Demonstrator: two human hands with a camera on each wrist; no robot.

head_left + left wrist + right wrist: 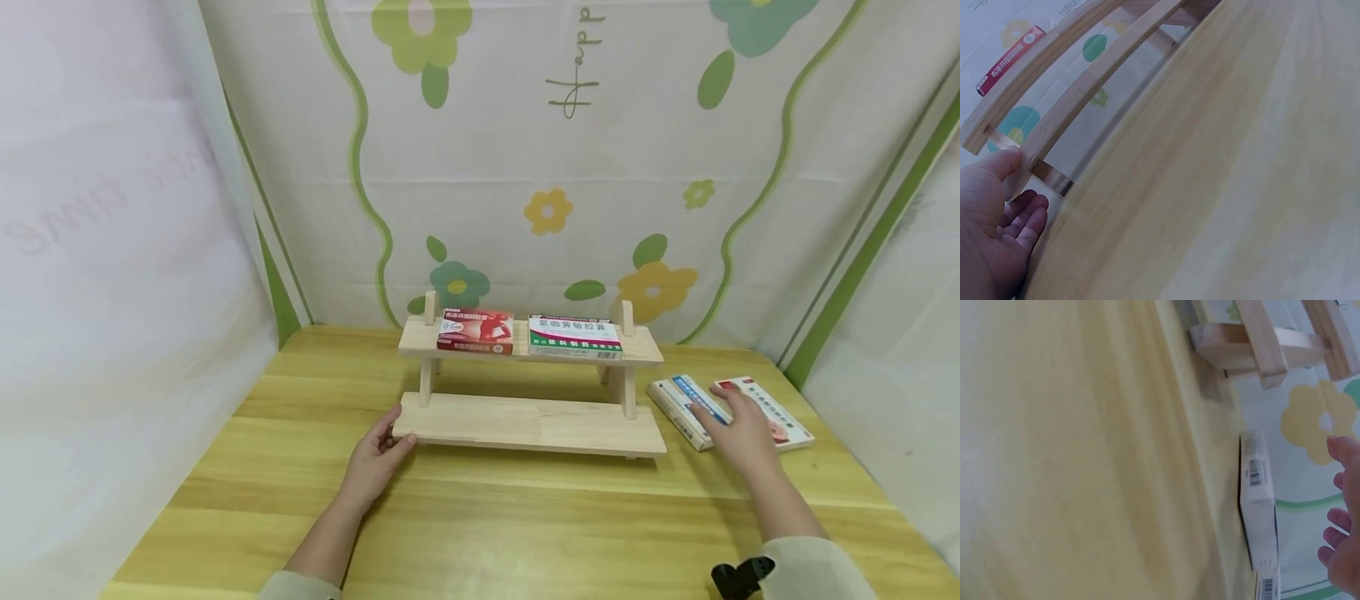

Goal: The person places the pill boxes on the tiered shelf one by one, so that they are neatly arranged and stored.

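Observation:
A two-tier wooden shelf (pixel 517 423) stands on the table. My left hand (pixel 372 467) holds the left end of its lower board, thumb at the front edge; in the left wrist view, curled fingers (pixel 1025 219) show below the board. My right hand (pixel 745 433) hovers above two medicine boxes right of the shelf, its fingers loosely bent. One is a blue-and-white box (pixel 677 410); beside it lies a white box with red marks (pixel 776 408). In the right wrist view, the right hand (pixel 1346 519) appears apart from the boxes, holding nothing.
On the upper tier lie a red medicine box (pixel 476 331) and a white-and-green medicine box (pixel 573 336). A flower-printed cloth (pixel 480 150) hangs behind the wooden table (pixel 525 525), with cloth panels at both sides.

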